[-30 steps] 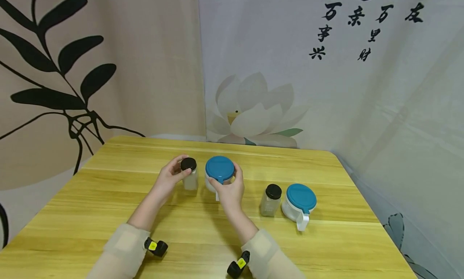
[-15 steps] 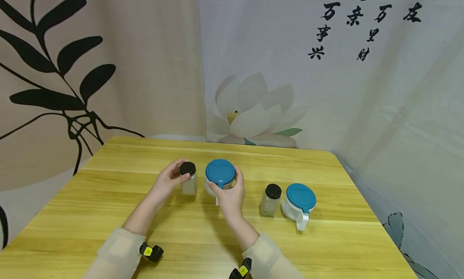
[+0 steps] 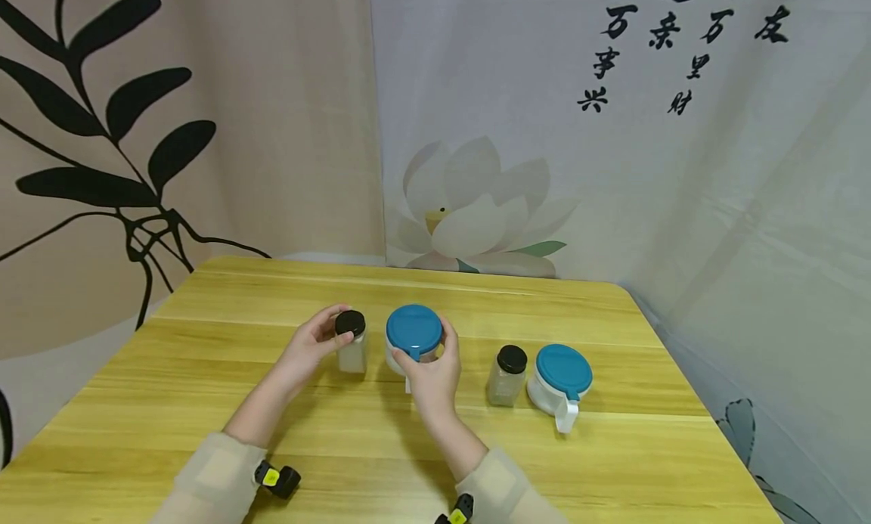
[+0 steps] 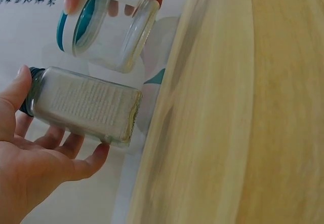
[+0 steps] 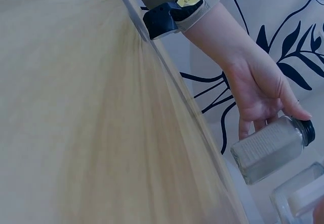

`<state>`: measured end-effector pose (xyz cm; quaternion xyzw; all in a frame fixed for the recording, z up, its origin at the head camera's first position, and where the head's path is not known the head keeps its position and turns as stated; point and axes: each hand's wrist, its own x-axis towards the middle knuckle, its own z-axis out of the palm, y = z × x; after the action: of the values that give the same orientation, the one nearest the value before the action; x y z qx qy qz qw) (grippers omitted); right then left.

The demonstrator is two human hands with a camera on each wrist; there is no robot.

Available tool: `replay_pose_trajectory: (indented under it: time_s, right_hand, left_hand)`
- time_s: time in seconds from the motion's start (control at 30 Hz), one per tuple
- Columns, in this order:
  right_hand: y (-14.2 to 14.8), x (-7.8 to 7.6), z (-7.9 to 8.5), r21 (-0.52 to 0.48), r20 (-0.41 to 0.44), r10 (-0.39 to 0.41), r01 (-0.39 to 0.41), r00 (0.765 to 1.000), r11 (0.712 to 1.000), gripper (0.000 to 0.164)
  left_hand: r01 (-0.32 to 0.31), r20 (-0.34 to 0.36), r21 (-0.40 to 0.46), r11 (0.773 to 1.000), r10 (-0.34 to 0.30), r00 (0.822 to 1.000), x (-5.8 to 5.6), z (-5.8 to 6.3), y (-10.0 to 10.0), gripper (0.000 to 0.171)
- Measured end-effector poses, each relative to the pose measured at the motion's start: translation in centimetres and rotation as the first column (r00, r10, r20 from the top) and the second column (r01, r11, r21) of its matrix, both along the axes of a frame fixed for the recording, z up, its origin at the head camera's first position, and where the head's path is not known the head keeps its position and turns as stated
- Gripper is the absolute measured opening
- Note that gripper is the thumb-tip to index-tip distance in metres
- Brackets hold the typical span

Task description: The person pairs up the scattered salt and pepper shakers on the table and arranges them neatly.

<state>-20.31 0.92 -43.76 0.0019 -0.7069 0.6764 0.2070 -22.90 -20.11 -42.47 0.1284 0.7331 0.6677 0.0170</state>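
My left hand (image 3: 306, 350) holds a small square glass spice jar (image 3: 352, 358) with a black lid, thumb and fingers around its upper part. In the left wrist view the jar (image 4: 83, 102) looks upright and raised above the table, with pale contents or a label showing through. Beside it, my right hand (image 3: 435, 376) grips a glass seasoning pot (image 3: 413, 327) with a blue lid and a white handle. This pot (image 4: 109, 41) also hangs clear of the table, a small gap from the jar. In the right wrist view, the right hand is mostly out of frame.
To the right, a second black-lidded glass jar (image 3: 506, 384) stands close to a second blue-lidded pot (image 3: 563, 369), whose white handle points toward me. All are over a wooden table (image 3: 646, 463). A printed curtain (image 3: 476, 206) hangs behind its far edge.
Both hands have drawn the spice jar and the seasoning pot slightly toward me, the jar also a little left. The second jar and pot have stayed in place.
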Motion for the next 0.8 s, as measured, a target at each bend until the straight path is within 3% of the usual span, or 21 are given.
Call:
replay_pose_trajectory:
  time_s: [0.8]
  right_hand:
    - [-0.8, 1.4, -0.4, -0.017, 0.063, -0.064, 0.065, 0.996, 0.998, 0.085]
  left_hand:
    - [0.047, -0.003, -0.004, 0.999, -0.047, 0.999, 0.1, 0.0, -0.5, 0.051]
